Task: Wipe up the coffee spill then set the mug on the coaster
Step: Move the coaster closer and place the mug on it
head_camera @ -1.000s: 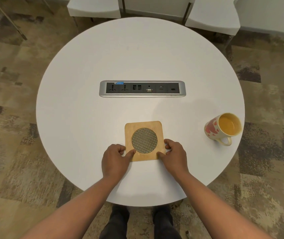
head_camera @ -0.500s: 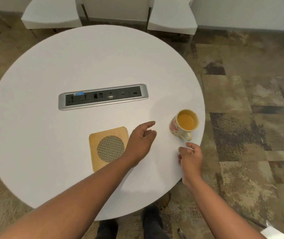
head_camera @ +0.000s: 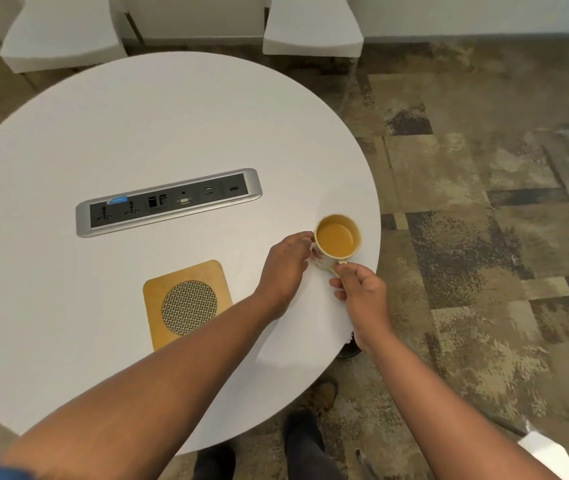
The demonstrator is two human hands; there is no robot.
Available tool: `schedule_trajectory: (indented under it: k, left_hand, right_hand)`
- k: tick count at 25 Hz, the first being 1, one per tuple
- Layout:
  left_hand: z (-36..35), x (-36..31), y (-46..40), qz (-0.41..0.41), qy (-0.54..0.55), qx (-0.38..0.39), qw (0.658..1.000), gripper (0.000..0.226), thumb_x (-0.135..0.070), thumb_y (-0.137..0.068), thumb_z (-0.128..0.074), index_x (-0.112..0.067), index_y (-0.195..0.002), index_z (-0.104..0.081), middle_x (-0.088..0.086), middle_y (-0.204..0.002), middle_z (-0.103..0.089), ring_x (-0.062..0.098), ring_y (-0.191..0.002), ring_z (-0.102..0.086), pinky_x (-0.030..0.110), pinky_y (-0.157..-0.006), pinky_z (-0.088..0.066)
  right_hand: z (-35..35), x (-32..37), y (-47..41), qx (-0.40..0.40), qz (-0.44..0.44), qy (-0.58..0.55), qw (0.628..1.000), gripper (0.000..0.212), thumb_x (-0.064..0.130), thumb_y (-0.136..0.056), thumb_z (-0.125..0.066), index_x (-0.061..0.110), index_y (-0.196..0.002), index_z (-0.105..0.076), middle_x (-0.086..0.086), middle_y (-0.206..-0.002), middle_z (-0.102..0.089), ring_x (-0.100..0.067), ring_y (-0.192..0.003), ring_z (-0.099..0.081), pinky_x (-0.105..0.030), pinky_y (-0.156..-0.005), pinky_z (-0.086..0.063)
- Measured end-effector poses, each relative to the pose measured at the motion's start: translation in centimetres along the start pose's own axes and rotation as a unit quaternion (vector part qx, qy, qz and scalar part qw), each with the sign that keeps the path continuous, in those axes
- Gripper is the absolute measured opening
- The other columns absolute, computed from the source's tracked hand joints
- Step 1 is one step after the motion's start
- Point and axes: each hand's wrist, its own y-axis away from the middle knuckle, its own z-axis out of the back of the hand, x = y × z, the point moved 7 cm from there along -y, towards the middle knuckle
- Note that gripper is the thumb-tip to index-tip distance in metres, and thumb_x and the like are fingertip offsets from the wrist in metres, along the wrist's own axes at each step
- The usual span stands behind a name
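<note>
Single head-worn view, wide-angle, looking forward and steeply down.

The camera sits above the near edge of the round counter (head_camera: pixel 110 126), close enough that both forearms enter from the bottom of the frame. The counter fills the left and centre; carpeted floor (head_camera: pixel 484 237) fills the right. Two white chairs (head_camera: pixel 310 32) line the top edge. Straight lines bow toward the borders.

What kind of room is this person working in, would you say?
Most likely an office meeting room. The round white table has a built-in power and data port panel set into its top, plain white chairs stand around it, and the floor is patterned commercial carpet.
</note>
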Motion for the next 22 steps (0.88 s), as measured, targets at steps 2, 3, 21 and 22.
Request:
schedule_trajectory:
  k: [2, 3, 21, 22]
  left_hand:
    - [-0.1, -0.1, -0.1, -0.005, 0.004, -0.009, 1.000, 0.038, -0.032, -0.094, -0.046, -0.049, -0.080, -0.076, -0.027, -0.088, -0.073, 0.015, -0.110, -0.066, 0.037, -0.102, -0.053]
    - [-0.1, 0.0, -0.2, -0.008, 0.010, -0.013, 1.000, 0.037, -0.029, -0.098, -0.047, -0.044, -0.083, -0.077, -0.023, -0.091, -0.074, 0.018, -0.113, -0.066, 0.039, -0.105, -0.053]
    - [12.7, 1.2, 5.6, -0.080, 0.073, -0.153, 0.982, 0.035, -0.035, -0.081, -0.049, -0.023, -0.096, -0.077, -0.014, -0.094, -0.077, 0.007, -0.100, -0.070, 0.023, -0.083, -0.050]
    - [14.2, 1.5, 6.2, -0.081, 0.076, -0.164, 0.980, 0.035, -0.037, -0.080, -0.050, -0.022, -0.093, -0.078, -0.014, -0.092, -0.077, 0.005, -0.096, -0.070, 0.023, -0.083, -0.051]
  right_hand:
    - [0.0, 0.0, -0.2, 0.009, -0.001, -0.008, 1.000, 0.015, 0.023, -0.098, -0.061, 0.016, -0.099, -0.075, 0.001, -0.088, -0.074, -0.012, -0.086, -0.068, -0.028, -0.078, -0.052]
    - [-0.1, 0.0, -0.3, 0.015, 0.000, -0.013, 1.000, 0.014, 0.020, -0.098, -0.061, 0.016, -0.096, -0.075, 0.002, -0.087, -0.074, -0.012, -0.086, -0.067, -0.029, -0.081, -0.052]
    - [-10.7, 1.1, 7.5, 0.154, 0.045, 0.055, 0.986, 0.024, 0.018, -0.100, -0.059, 0.025, -0.086, -0.077, 0.003, -0.088, -0.077, -0.028, -0.097, -0.069, -0.039, -0.091, -0.055]
    - [-12.0, 0.8, 8.4, 0.168, 0.041, 0.055, 0.983, 0.024, 0.018, -0.100, -0.059, 0.024, -0.086, -0.077, 0.002, -0.088, -0.077, -0.028, -0.096, -0.069, -0.039, -0.090, -0.054]
